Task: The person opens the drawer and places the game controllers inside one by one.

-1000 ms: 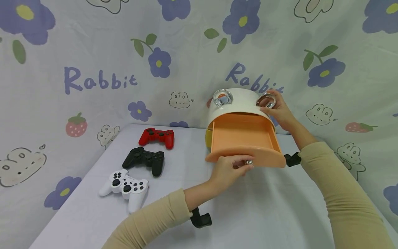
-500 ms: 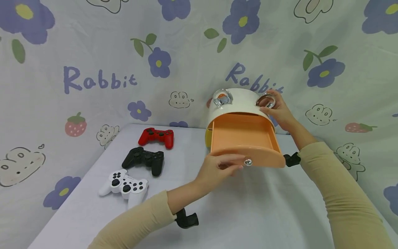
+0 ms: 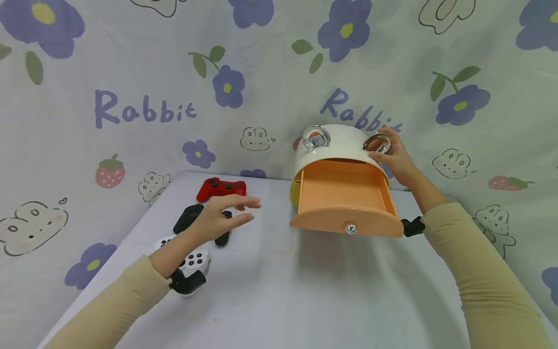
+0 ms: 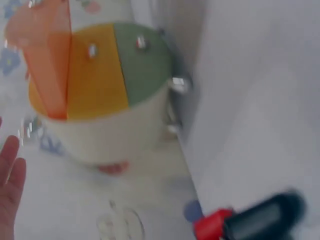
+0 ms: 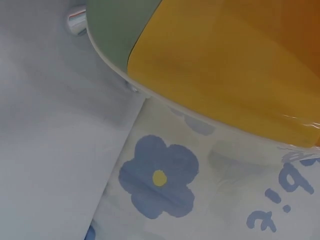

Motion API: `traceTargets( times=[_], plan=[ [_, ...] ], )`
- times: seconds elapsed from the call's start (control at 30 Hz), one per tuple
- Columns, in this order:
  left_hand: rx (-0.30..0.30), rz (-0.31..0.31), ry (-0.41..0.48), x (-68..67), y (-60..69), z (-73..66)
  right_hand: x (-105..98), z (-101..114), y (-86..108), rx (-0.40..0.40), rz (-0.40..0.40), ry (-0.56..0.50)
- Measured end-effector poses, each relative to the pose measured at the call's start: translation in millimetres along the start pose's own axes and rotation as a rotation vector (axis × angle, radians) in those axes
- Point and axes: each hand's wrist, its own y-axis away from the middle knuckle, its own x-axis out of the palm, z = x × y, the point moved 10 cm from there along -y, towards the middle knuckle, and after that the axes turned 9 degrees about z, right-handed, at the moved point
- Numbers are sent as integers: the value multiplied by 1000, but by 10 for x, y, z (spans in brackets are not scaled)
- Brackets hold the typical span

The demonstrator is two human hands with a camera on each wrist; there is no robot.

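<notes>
My right hand (image 3: 394,157) grips the silver ring (image 3: 383,136) at the right on top of a small white cabinet (image 3: 340,143) with a rounded top. Its orange drawer (image 3: 320,220) is pulled out, nothing lies inside, and a silver knob (image 3: 350,228) sits on its front. My left hand (image 3: 213,218) hovers over the controllers with fingers spread, holding nothing. Partly behind it are a red game controller (image 3: 211,188), a black game controller (image 3: 188,217) and a white game controller (image 3: 198,261). The left wrist view shows a yellow drawer (image 4: 97,75) and a green drawer (image 4: 142,70) below the orange one.
A second silver ring (image 3: 316,138) stands on the cabinet's top left. White cloth covers the table (image 3: 270,291). Behind it hangs a backdrop (image 3: 270,97) with flowers and rabbits. Black wrist mounts (image 3: 187,282) stick out under both sleeves.
My left hand has let go of the drawer knob and moved left to above the controllers. The right hand keeps its grip on the ring; the drawer stays pulled out.
</notes>
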Motion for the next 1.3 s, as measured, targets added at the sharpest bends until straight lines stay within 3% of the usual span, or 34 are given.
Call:
traceTargets(
  times=[0.1,0.2,0.37,0.5,0.63,0.73,0.93,1.07,1.3],
  plan=[
    [-161,45,-44,-122,276,222,7,1,1,-1,2,9],
    [-329,136,-65,-166,575,465,11,6,-1,-9,4,14],
    [-495,249,-92,-225,1046,785,6,16,1,-29,10,-17],
    [-523,285,-120,-308,1370,931,17,17,-12,-47,22,-39],
    [-492,299,-160,-376,1580,983,18,1,-15,-34,16,-35],
    [-511,328,-193,-374,1683,1015,1,-14,-8,-18,4,-29],
    [-631,382,-182,-340,1882,1142,-21,-35,-3,-5,-6,-35],
    [-641,397,-159,-294,1954,1208,-21,-35,-2,-9,-4,-37],
    [-679,408,-202,-261,2031,1326,-34,-48,-15,15,-14,-11]
  ],
)
